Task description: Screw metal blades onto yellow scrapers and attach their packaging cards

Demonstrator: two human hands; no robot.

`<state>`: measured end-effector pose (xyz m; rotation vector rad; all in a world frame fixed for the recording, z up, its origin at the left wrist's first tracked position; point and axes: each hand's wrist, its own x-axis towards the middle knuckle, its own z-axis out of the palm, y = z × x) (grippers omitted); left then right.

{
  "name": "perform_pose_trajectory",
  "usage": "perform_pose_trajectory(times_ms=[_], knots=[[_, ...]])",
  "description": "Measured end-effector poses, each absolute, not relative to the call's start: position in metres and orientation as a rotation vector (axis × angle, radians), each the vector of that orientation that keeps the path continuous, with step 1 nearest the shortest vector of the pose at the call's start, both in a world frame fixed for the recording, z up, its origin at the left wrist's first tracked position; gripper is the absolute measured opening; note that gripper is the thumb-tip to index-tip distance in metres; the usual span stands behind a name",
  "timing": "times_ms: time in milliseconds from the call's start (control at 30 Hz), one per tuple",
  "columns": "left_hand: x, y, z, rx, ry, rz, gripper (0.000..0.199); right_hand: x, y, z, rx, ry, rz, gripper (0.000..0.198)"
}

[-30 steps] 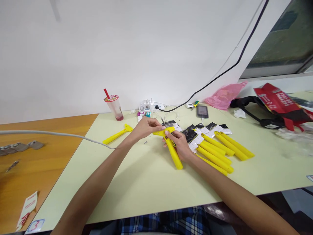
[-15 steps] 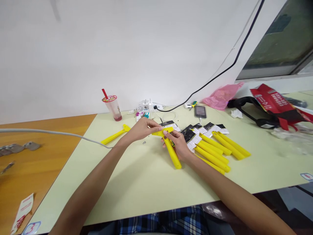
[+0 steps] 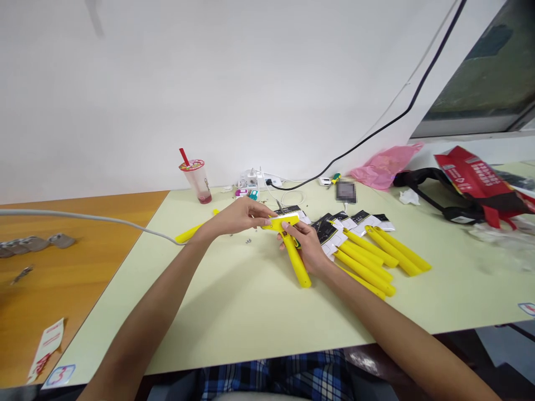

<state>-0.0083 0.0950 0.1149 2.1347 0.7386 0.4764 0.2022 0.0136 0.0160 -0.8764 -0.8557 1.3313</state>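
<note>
In front of me a yellow T-shaped scraper [image 3: 297,264] is held above the table, its handle slanting down toward me. My right hand [image 3: 307,242] wraps around the neck, with the thumb on the head. A green-and-black handle shows in that same hand, and a thin metal shaft sticks up behind the scraper head; it looks like a screwdriver [image 3: 280,206]. My left hand [image 3: 240,216] pinches the left end of the head between thumb and fingers. Whether a small part sits in that pinch is hidden. Tiny screws [image 3: 248,241] lie below my left hand.
Several yellow handles [image 3: 363,270] with black-and-white packets [image 3: 330,231] lie at right. Another yellow scraper [image 3: 188,233] is partly behind my left arm. A cup with a straw [image 3: 198,184], power strip [image 3: 251,179], pink bag [image 3: 382,167] and red bag [image 3: 480,178] stand farther back. A grey cable [image 3: 104,221] crosses at left.
The view has shifted slightly, so the scene sits a little to the right. Both hands keep their hold on the scraper, with the left fingers still at its head.
</note>
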Motion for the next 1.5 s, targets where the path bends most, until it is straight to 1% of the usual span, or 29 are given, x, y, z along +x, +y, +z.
perform_pose_trajectory(times_ms=[300,500,1133,1333,1500], knots=[[-0.0093,0.0945,0.1166,2.129,0.783,0.518,0.036,0.2021,0.0131,0.0160,-0.855,-0.857,1.342,0.043],[-0.0057,0.0916,0.1174,2.170,0.803,0.536,0.034,0.2006,0.0128,0.0177,-0.861,-0.850,1.351,0.037],[-0.0054,0.0911,0.1168,2.224,0.798,0.488,0.036,0.2001,0.0112,0.0183,-0.880,-0.844,1.375,0.041],[-0.0056,0.0884,0.1201,2.235,0.794,0.467,0.033,0.1998,0.0110,0.0189,-0.883,-0.867,1.374,0.044],[-0.0094,0.0895,0.1216,2.255,0.825,0.461,0.030,0.1983,0.0104,0.0206,-0.874,-0.866,1.361,0.040]])
